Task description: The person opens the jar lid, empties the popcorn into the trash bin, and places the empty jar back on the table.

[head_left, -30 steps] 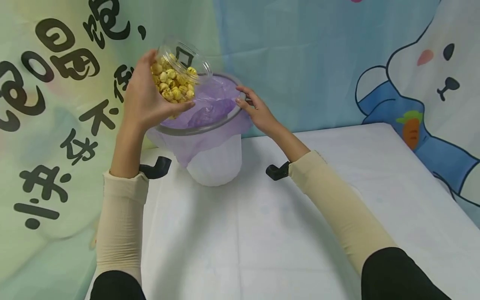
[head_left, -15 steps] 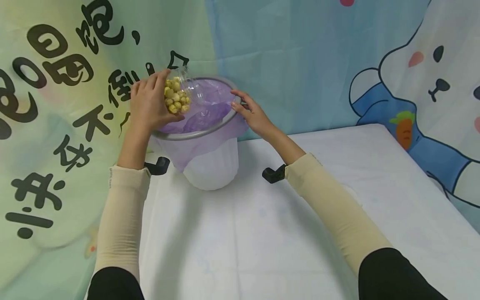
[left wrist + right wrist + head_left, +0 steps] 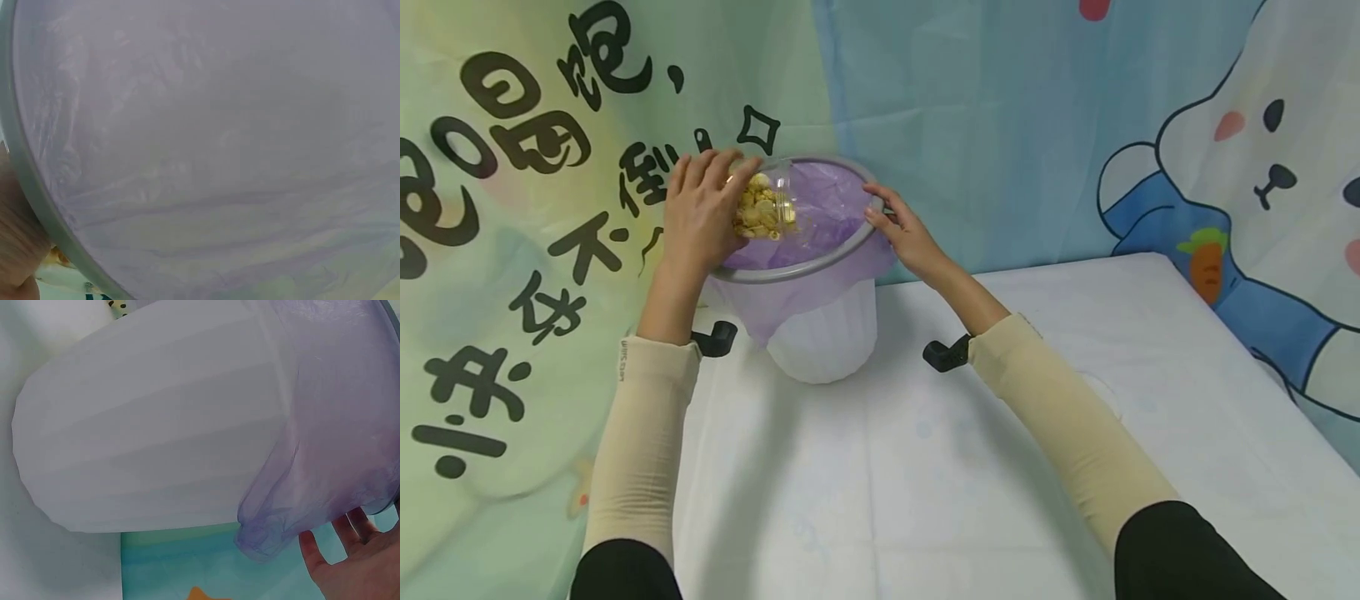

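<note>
In the head view my left hand (image 3: 700, 212) grips a clear plastic jar of yellow popcorn (image 3: 760, 208). The jar lies tipped on its side over the mouth of a white trash can (image 3: 826, 342), its opening facing right. A purple trash bag (image 3: 835, 196) lines the can and folds down over the grey rim (image 3: 790, 271). My right hand (image 3: 917, 242) holds the rim's right side between thumb and fingers. From the left wrist, the rim hides most of the left hand (image 3: 19, 234). The right wrist view shows the right hand (image 3: 359, 562) beside the bag's overhang.
The trash can stands on a table with a white cloth (image 3: 925, 483), near its back edge. Behind hangs a printed curtain (image 3: 985, 125) with black lettering and a cartoon rabbit. Each wrist carries a black bracket (image 3: 946, 354).
My left hand has come down and tilted the jar over further, from above the rim to level with the can's mouth. The popcorn has shifted toward the jar's opening. My right hand stays on the rim.
</note>
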The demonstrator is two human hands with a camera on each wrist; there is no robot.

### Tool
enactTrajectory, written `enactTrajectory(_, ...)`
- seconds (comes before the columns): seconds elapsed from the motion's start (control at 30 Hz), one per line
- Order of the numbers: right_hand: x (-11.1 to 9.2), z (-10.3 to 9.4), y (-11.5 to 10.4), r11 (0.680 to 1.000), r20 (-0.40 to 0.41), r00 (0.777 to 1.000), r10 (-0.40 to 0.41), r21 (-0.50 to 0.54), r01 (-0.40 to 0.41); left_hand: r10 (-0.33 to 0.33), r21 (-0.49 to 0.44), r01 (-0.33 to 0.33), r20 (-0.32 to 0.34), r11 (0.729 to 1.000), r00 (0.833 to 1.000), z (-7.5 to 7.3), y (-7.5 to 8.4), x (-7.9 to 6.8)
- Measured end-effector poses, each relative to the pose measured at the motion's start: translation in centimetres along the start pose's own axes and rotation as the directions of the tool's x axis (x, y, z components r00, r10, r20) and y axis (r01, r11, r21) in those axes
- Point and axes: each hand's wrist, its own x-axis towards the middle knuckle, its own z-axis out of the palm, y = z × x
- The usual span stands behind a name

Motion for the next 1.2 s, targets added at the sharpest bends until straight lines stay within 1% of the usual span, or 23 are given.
enactTrajectory(0.13,-0.1,0.0,0.1,1.000,-0.011,1.000,0.005,0.007,-0.005,0.031,0.051,-0.030,-0.019,0.998,0.999,0.1,0.0,-0.1)
enactTrajectory(0.3,-0.2,0.0,0.2,1.000,-0.018,1.000,0.007,0.021,-0.007,0.068,0.093,-0.063,-0.047,0.994,0.997,0.3,0.1,-0.3)
enactTrajectory(0.5,-0.2,0.0,0.2,0.999,-0.018,1.000,0.018,0.038,-0.017,0.140,0.164,-0.120,-0.118,0.979,0.983,0.3,0.0,-0.4)
enactTrajectory(0.67,-0.2,0.0,0.3,0.999,-0.021,1.000,0.023,0.037,-0.022,0.184,0.215,-0.153,-0.135,0.965,0.974,0.2,0.1,-0.4)
enactTrajectory(0.77,-0.1,0.0,0.3,0.999,-0.018,1.000,0.023,0.046,-0.023,0.220,0.229,-0.183,-0.149,0.956,0.964,0.3,0.1,-0.3)
enactTrajectory(0.97,-0.1,0.1,0.1,0.998,-0.004,1.000,0.018,0.068,-0.017,0.285,0.243,-0.234,-0.199,0.941,0.938,0.3,0.1,-0.3)
enactTrajectory(1.1,-0.7,0.3,-1.2,0.997,0.004,1.000,0.019,0.077,-0.019,0.318,0.254,-0.259,-0.231,0.932,0.920,0.2,0.1,-0.4)
enactTrajectory(1.2,-1.1,0.5,-2.1,0.997,0.009,1.000,0.018,0.076,-0.019,0.345,0.265,-0.280,-0.242,0.923,0.907,-0.1,0.1,-0.4)
